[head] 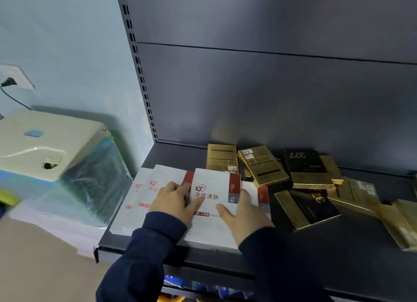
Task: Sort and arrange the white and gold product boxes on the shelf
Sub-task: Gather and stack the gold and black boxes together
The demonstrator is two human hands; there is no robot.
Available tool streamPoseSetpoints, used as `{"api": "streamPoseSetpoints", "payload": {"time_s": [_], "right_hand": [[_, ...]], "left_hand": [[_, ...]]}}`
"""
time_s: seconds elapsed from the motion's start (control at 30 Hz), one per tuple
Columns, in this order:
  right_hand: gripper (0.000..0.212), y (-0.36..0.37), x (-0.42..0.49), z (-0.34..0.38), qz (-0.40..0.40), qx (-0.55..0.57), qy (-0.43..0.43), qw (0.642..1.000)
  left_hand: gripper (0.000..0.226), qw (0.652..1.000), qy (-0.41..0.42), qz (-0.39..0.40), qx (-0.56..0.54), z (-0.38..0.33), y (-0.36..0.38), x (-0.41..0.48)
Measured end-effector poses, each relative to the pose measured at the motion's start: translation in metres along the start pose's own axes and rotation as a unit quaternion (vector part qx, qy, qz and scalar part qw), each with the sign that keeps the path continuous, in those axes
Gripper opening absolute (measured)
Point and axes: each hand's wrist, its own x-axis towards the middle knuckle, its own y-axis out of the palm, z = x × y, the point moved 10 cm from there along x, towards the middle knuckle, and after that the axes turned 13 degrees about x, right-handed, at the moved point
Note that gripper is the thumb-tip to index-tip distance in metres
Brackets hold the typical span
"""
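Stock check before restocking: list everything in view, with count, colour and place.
white boxes: at least four, white with red bands, overlapped at shelf's left front
gold boxes: about seven, gold, some black-faced, heaped loosely right of the white ones
shelf: one, dark grey, across the middle
back panel: one, dark grey, behind shelf
appliance: one, cream, film-wrapped, left of shelf
socket: one, white, far-left wall, holding a black plug
packets: several, blue, below shelf, blurred
left hand: navy sleeve, touches the white boxes from the left
right hand: navy sleeve, touches them from the right
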Motion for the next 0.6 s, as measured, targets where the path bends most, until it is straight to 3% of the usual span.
{"api": "streamPoseSetpoints", "payload": {"time_s": [0.1, 0.17, 0.3, 0.43, 0.6], "right_hand": [[0.05, -0.003, 0.006, -0.007, 0.032, 0.058, 0.023, 0.998], [0.053, -0.026, 0.019, -0.017, -0.008, 0.084, 0.021, 0.996], [0.055, -0.084, 0.055, -0.034, -0.159, -0.064, -0.033, 0.985], [0.069, -0.086, 0.075, -0.052, -0.127, -0.153, -0.027, 0.98], [0.074, -0.11, 0.07, -0.063, -0.175, -0.16, -0.04, 0.971]], "left_hand": [[0.046, 1.0, 0.01, 0.005, 0.021, -0.006, -0.004, 0.0], [0.046, 1.0, 0.012, -0.018, 0.014, -0.011, -0.011, -0.002], [0.049, 0.998, 0.031, -0.049, -0.009, -0.035, -0.018, -0.006], [0.047, 0.997, 0.063, -0.047, -0.015, -0.067, -0.014, -0.009], [0.039, 0.995, 0.097, -0.024, -0.011, -0.11, 0.001, -0.01]]}}
